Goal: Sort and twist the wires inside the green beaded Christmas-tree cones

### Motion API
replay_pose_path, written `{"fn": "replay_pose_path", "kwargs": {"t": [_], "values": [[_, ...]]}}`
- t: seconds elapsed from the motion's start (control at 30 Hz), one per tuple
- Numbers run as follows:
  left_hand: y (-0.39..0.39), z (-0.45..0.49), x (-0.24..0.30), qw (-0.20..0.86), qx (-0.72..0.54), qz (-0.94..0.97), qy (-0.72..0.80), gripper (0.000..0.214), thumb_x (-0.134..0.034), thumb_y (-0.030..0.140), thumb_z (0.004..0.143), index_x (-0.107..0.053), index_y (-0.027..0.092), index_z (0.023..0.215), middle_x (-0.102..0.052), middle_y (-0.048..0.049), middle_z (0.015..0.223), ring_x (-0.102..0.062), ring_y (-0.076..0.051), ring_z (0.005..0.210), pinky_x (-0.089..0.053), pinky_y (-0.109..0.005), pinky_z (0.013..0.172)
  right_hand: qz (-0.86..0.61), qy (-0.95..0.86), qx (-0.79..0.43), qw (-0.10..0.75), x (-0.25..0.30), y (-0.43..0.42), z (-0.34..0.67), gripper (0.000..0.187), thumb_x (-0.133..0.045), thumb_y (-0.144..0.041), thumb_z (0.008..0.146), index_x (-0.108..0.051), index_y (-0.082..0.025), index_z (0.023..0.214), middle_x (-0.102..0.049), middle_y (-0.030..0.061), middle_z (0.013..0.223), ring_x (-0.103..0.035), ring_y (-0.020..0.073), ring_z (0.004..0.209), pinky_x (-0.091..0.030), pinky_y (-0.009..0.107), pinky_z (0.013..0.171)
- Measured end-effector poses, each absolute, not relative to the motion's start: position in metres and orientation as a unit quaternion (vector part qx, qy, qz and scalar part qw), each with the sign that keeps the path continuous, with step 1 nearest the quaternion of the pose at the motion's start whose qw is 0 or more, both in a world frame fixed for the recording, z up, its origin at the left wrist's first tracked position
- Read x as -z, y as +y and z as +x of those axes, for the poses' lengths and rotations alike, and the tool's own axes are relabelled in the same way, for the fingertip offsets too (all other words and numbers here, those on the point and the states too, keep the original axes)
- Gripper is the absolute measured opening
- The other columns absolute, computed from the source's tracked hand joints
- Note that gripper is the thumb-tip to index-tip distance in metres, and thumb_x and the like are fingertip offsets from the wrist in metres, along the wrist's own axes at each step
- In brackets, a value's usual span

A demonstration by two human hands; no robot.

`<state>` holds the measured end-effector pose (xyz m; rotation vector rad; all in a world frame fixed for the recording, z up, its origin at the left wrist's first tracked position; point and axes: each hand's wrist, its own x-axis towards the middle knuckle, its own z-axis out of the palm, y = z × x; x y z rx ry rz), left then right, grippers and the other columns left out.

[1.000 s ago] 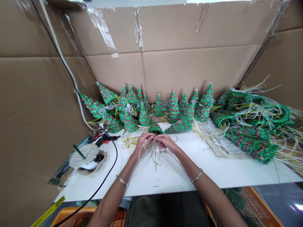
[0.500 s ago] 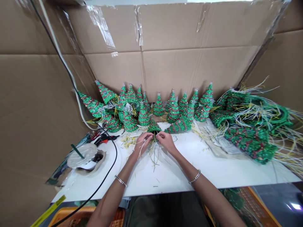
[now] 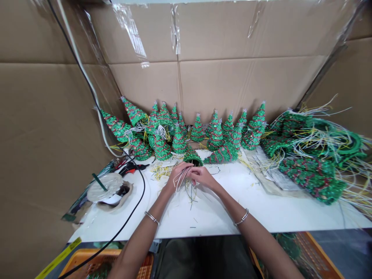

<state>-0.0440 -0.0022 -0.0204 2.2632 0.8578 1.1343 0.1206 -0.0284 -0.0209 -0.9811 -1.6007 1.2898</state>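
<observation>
A small green tinsel Christmas tree lies on its side with its open base facing me. White and yellow wires come out of that base. My left hand is closed on a bunch of the white wires at the left of the opening. Close beside it, my right hand pinches wires too, thumb and fingers together just below the base. The exact wire ends between the fingertips are too small to make out. Several thin wires hang down between the hands onto the white table.
Finished-looking trees stand along the cardboard wall. Larger trees with long wires lie at right. A hot glue gun, a covered spool and a black cable are at left. Wire scraps litter the table; an orange crate is below.
My hands have come closer together and slightly lower, gathering the wires away from the tree's base. More of the dark opening shows. The whole view has shifted a little.
</observation>
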Motion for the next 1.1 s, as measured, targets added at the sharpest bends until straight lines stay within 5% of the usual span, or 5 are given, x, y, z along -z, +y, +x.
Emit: {"fn": "replay_pose_path", "kwargs": {"t": [0.2,0.4,0.6,1.1], "values": [[-0.001,-0.037,0.019,0.204,-0.501,0.761,0.357,0.022,-0.052,0.032,0.092,-0.071,0.021,0.095,-0.063,-0.0059,0.094,-0.059,-0.018,0.090,-0.047,-0.032,0.082,-0.527,-0.691,-0.312,0.384,0.021,-0.027,0.125,0.031,-0.047,-0.032,0.087,-0.066,-0.023,0.110,-0.056,-0.0049,0.052,-0.051,0.0127,0.050,-0.035,0.022,0.054],[0.000,-0.035,0.020,0.262,-0.514,0.746,0.332,0.025,-0.048,0.033,0.093,-0.069,0.020,0.097,-0.064,-0.0060,0.098,-0.058,-0.013,0.071,-0.048,-0.030,0.074,-0.641,-0.714,-0.135,0.248,0.020,-0.028,0.123,0.032,-0.040,-0.039,0.094,-0.068,-0.029,0.107,-0.070,0.0012,0.075,-0.061,0.0162,0.070,-0.031,0.024,0.059],[-0.002,-0.033,0.024,0.348,-0.504,0.700,0.367,0.028,-0.049,0.038,0.092,-0.066,0.018,0.102,-0.058,-0.0005,0.072,-0.053,-0.011,0.062,-0.044,-0.024,0.062,-0.641,-0.705,-0.143,0.267,0.025,-0.025,0.115,0.029,-0.043,-0.042,0.094,-0.067,-0.027,0.102,-0.071,0.0001,0.077,-0.062,0.0153,0.071,-0.031,0.023,0.059],[-0.004,-0.031,0.024,0.360,-0.506,0.681,0.389,0.030,-0.050,0.039,0.091,-0.067,0.018,0.103,-0.060,-0.0012,0.073,-0.052,-0.011,0.062,-0.044,-0.023,0.059,-0.709,-0.675,-0.110,0.172,0.018,-0.024,0.101,0.036,-0.041,-0.045,0.093,-0.067,-0.024,0.107,-0.072,0.0087,0.089,-0.066,0.0208,0.086,-0.038,0.027,0.070]]}}
